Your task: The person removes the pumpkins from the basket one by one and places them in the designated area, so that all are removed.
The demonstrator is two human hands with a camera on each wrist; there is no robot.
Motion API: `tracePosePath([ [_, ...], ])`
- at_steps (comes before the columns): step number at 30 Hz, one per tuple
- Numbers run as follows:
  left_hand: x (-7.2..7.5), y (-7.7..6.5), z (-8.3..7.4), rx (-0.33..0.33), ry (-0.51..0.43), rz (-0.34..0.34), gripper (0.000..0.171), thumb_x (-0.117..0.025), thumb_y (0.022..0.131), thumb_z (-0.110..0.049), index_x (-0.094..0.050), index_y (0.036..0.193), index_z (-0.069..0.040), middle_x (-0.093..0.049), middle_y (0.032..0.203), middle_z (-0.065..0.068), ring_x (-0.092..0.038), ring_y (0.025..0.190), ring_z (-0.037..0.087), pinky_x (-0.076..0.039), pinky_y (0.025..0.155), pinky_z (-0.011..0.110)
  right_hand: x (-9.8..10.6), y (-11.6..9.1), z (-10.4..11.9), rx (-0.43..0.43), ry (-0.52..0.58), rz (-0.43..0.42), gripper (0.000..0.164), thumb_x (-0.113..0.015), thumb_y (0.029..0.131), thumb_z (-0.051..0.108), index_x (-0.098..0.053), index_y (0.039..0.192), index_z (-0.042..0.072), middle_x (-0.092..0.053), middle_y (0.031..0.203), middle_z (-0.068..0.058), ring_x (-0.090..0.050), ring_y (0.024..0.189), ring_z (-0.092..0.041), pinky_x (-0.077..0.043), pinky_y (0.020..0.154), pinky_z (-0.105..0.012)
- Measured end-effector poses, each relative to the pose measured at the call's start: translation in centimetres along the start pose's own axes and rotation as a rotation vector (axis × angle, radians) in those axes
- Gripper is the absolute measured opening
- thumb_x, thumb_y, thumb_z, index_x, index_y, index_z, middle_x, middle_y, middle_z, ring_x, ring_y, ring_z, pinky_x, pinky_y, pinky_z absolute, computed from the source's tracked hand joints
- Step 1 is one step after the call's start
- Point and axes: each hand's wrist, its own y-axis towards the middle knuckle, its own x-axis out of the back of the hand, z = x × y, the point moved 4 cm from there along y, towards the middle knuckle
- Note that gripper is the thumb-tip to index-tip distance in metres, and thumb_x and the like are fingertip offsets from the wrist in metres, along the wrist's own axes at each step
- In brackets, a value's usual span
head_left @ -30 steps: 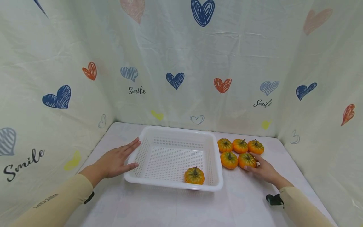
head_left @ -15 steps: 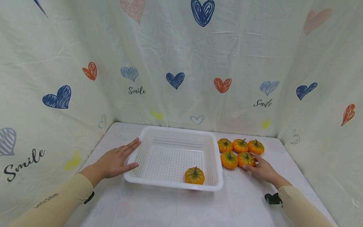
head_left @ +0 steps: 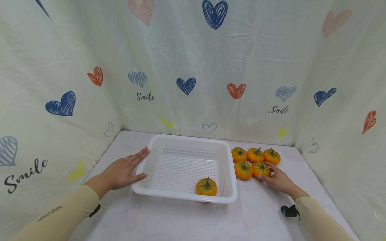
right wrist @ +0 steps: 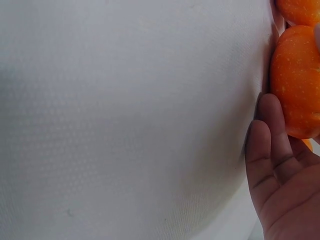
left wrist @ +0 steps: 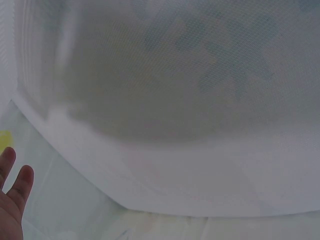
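A white plastic basket stands mid-table, with one small orange pumpkin in its near right corner. My left hand rests on the basket's left rim, fingers spread and straight; the left wrist view catches only some fingers. To the right of the basket sit several more small pumpkins in two rows. My right hand grips the front-row right pumpkin, thumb on the near side and fingers along the far right. In the right wrist view, fingers lie against this orange pumpkin.
The front-row left pumpkin sits between the gripped one and the basket wall. Behind them is the back row, with a pumpkin in its middle. A white cloth covers the table. Heart-printed curtains close off the back and sides.
My right hand has shifted slightly left, and the pumpkin it grips has moved with it toward its front-row neighbour. The left hand and the basket have stayed put.
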Motion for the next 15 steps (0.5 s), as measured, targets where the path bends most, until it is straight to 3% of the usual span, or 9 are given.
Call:
tracePosePath([
  [15,-0.10,-0.11,0.13,-0.007,-0.013,-0.014,0.085,-0.047,0.097,-0.064,-0.024,0.159,-0.011,-0.019,0.165,0.004,-0.040,0.140,0.031,-0.041,0.105,0.055,0.03,-0.39,0.09,0.008,0.021,0.015,0.105,-0.068,0.086,0.062,-0.019,0.154,-0.002,-0.037,0.140,-0.039,-0.043,0.120,-0.052,-0.039,0.098,-0.068],
])
